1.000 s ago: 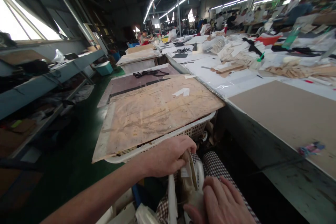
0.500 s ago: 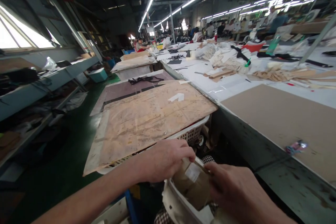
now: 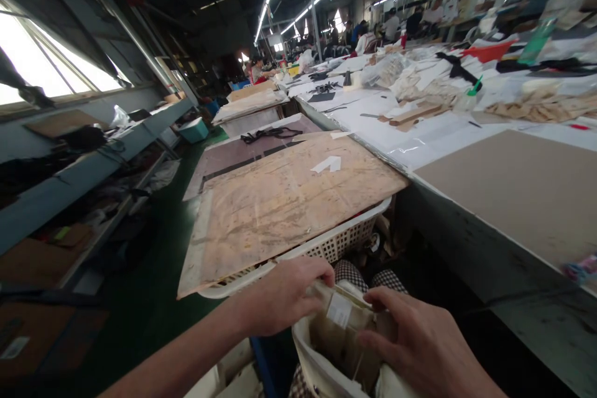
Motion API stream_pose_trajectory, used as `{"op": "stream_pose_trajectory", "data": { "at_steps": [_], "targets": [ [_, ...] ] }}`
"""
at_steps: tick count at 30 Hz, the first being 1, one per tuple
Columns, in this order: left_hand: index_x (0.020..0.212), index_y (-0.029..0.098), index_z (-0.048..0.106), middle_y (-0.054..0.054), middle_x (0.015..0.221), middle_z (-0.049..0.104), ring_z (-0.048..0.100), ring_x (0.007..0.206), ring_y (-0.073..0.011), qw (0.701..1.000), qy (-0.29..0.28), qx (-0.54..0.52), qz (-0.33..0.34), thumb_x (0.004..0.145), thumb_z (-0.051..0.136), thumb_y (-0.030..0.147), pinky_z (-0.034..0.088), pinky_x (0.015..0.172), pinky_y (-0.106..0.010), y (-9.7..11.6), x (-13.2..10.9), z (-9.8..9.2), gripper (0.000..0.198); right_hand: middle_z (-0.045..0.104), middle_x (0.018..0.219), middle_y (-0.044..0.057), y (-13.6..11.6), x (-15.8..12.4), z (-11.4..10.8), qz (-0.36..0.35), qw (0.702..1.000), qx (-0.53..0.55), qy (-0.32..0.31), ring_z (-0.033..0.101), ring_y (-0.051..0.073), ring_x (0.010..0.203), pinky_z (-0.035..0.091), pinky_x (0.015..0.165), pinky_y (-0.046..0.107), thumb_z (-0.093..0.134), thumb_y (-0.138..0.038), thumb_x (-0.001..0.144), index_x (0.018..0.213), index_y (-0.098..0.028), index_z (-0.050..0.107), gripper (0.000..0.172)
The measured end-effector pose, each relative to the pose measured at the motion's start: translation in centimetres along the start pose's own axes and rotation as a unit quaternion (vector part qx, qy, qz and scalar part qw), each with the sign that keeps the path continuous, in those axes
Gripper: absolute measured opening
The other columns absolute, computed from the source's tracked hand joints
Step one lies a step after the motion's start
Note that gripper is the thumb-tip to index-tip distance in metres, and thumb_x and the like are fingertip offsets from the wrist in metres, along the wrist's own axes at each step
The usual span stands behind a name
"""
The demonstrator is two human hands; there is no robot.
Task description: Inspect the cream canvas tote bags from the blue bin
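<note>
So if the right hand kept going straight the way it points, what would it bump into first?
Already touching the cream bag, the right hand would probably meet the left hand first; depth is hard to judge.

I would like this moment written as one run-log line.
left hand: gripping edge of pale bag-like item | right hand: gripping its other side | white label: visible inside, between hands

Near the middle, a stained board lies across a white plastic basket, with a white scrap on top. Beyond it, black straps rest on a mauve board. On the right runs a long table, bearing a brown sheet near and a red tray (beside a green bottle) farther off. Far left stands a turquoise box.
</note>
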State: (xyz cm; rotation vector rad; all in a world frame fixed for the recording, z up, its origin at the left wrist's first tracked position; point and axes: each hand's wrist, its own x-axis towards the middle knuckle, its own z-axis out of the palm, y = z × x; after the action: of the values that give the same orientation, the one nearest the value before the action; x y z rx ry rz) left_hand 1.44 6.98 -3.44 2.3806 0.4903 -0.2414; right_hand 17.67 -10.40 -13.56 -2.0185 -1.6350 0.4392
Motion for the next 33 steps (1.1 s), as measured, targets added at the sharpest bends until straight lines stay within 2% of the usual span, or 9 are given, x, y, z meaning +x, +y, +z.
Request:
{"op": "stream_pose_trajectory", "data": {
  "at_steps": [3, 5, 7, 10, 15, 17, 20, 26, 33],
  "targets": [
    [0.098, 0.021, 0.057, 0.005, 0.098, 0.06, 0.055, 0.094, -0.0139, 1.0, 0.0, 0.026, 0.013, 0.083, 0.069, 0.019, 0.04, 0.082, -0.023, 0.0, 0.1, -0.1, 0.02, 0.069, 0.088, -0.008, 0.1, -0.2, 0.7, -0.039, 0.996, -0.039, 0.076, 0.069, 0.015, 0.073, 0.046, 0.058, 0.026, 0.069, -0.028, 0.077, 0.103, -0.03, 0.058, 0.028],
    [0.097, 0.021, 0.058, 0.004, 0.098, 0.06, 0.056, 0.094, -0.0135, 0.998, 0.005, 0.052, 0.038, 0.089, 0.065, 0.025, 0.04, 0.083, -0.023, -0.1, 0.4, -0.1, 0.011, 0.067, 0.087, -0.006, 0.1, -0.3, 1.1, -0.061, 0.991, -0.054, 0.105, 0.068, 0.014, 0.071, 0.048, 0.056, 0.025, 0.066, -0.024, 0.079, 0.101, -0.028, 0.056, 0.025],
    [0.096, 0.021, 0.058, 0.003, 0.097, 0.059, 0.056, 0.093, -0.013, 0.994, 0.007, 0.087, 0.069, 0.095, 0.056, 0.026, 0.041, 0.084, -0.023, -0.2, 0.7, 0.1, 0.005, 0.065, 0.085, -0.005, 0.1, -0.5, 1.4, -0.07, 0.989, -0.059, 0.12, 0.067, 0.014, 0.07, 0.049, 0.055, 0.025, 0.063, -0.022, 0.082, 0.099, -0.027, 0.054, 0.02],
    [0.093, 0.021, 0.058, 0.002, 0.098, 0.059, 0.058, 0.091, -0.0131, 0.984, 0.006, 0.154, 0.093, 0.098, 0.05, 0.024, 0.044, 0.081, -0.023, -0.3, 1.0, 0.5, 0.009, 0.063, 0.082, -0.004, -0.1, -0.8, 1.9, -0.078, 0.986, -0.063, 0.136, 0.066, 0.015, 0.068, 0.048, 0.054, 0.025, 0.059, -0.021, 0.084, 0.097, -0.026, 0.051, 0.016],
    [0.091, 0.017, 0.054, -0.002, 0.095, 0.06, 0.06, 0.082, -0.0185, 0.957, 0.019, 0.279, 0.077, 0.097, 0.048, 0.022, 0.047, 0.067, -0.028, -0.2, 0.6, 1.2, 0.01, 0.06, 0.076, -0.004, -0.6, -1.1, 2.0, -0.087, 0.981, -0.074, 0.159, 0.064, 0.015, 0.064, 0.046, 0.05, 0.025, 0.057, -0.02, 0.084, 0.093, -0.026, 0.048, 0.014],
    [0.092, 0.016, 0.054, -0.005, 0.094, 0.06, 0.06, 0.083, -0.0205, 0.952, 0.021, 0.299, 0.07, 0.097, 0.048, 0.021, 0.048, 0.068, -0.03, -0.1, 0.3, 1.4, 0.01, 0.059, 0.075, -0.004, -0.8, -1.2, 1.9, -0.091, 0.98, -0.078, 0.16, 0.064, 0.015, 0.063, 0.046, 0.051, 0.025, 0.055, -0.02, 0.085, 0.093, -0.025, 0.048, 0.012],
    [0.093, 0.014, 0.055, -0.006, 0.095, 0.061, 0.06, 0.087, -0.0214, 0.954, 0.027, 0.292, 0.059, 0.097, 0.046, 0.019, 0.049, 0.073, -0.032, 0.0, 0.0, 1.6, 0.011, 0.059, 0.076, -0.004, -0.9, -1.4, 1.9, -0.09, 0.981, -0.082, 0.154, 0.064, 0.014, 0.062, 0.046, 0.051, 0.024, 0.053, -0.018, 0.086, 0.094, -0.025, 0.048, 0.012],
    [0.085, 0.016, 0.056, -0.002, 0.09, 0.06, 0.057, 0.08, -0.0166, 0.974, 0.047, 0.221, 0.036, 0.093, 0.053, 0.015, 0.042, 0.069, -0.028, 0.6, -0.2, 1.3, 0.008, 0.06, 0.077, -0.003, -0.6, -1.7, 2.2, -0.095, 0.979, -0.079, 0.159, 0.064, 0.013, 0.063, 0.047, 0.052, 0.023, 0.05, -0.018, 0.087, 0.096, -0.024, 0.048, 0.011],
    [0.083, 0.018, 0.049, 0.002, 0.088, 0.057, 0.053, 0.081, -0.0141, 0.989, 0.055, 0.139, 0.001, 0.085, 0.058, 0.013, 0.037, 0.07, -0.025, 0.7, -0.3, 0.7, 0.011, 0.06, 0.076, -0.003, -0.9, -1.9, 1.6, -0.106, 0.977, -0.088, 0.164, 0.064, 0.013, 0.062, 0.047, 0.05, 0.022, 0.049, -0.017, 0.087, 0.094, -0.024, 0.046, 0.011]
  ]
}}
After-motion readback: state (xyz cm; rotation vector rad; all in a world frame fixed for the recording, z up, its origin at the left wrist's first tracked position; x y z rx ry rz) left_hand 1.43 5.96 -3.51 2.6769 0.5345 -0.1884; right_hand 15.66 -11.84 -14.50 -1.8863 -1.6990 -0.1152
